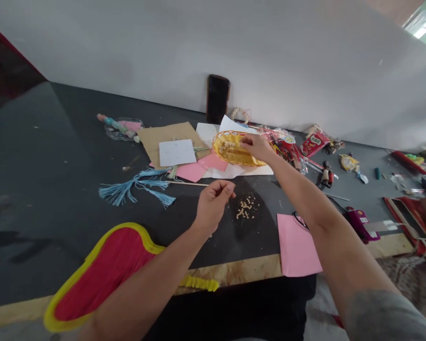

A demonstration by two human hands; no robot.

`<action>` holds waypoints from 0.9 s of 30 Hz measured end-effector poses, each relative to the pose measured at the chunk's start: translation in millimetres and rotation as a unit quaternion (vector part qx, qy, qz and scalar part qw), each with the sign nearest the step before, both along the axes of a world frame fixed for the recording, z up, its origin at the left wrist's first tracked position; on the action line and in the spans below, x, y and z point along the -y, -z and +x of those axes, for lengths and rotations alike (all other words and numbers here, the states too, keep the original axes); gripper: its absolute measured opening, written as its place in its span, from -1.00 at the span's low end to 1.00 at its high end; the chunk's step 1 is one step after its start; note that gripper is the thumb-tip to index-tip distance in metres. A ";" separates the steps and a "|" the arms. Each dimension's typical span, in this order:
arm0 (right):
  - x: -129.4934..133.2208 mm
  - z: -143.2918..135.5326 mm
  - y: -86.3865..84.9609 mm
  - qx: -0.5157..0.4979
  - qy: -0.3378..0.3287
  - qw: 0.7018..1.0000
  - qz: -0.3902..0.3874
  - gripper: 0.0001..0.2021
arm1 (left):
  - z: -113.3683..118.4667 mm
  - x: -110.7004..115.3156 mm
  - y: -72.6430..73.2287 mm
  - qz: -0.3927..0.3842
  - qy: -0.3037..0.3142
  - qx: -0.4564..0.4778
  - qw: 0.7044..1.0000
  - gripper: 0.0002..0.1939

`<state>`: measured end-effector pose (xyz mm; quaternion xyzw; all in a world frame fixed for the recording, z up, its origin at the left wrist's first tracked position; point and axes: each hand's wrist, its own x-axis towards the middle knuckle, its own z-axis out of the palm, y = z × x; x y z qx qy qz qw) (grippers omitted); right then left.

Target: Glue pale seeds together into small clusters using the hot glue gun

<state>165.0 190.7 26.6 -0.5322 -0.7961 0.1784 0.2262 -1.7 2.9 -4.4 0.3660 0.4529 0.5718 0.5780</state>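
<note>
My left hand [216, 201] is closed, thumb against the fingers, over the dark table. A thin pale strand [188, 183] runs straight from it toward blue tassels [138, 187] on the left; whether it is cord or a stick, I cannot tell. Up at the yellow woven basket [222, 154], my right hand [257, 146] has its fingertips pinched together over the rim. Small pale bits lie inside the basket, and what the fingers hold, if anything, is hidden. Between my hands and the table's front edge lies a scatter of small pale beads or pieces [246, 207].
A phone [217, 97] leans on the wall. Cardboard [152, 142], a white card [177, 152] and pink paper [188, 171] lie left of the basket. A red and yellow fan-shaped piece [110, 270] and a pink sheet [294, 246] overhang the front edge. Craft clutter fills the right.
</note>
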 end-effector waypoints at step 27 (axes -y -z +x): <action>-22.0 -6.9 7.7 0.119 0.005 0.993 0.002 -0.69 | 0.1 3.5 -5.0 -0.022 0.034 -0.027 0.999 -0.81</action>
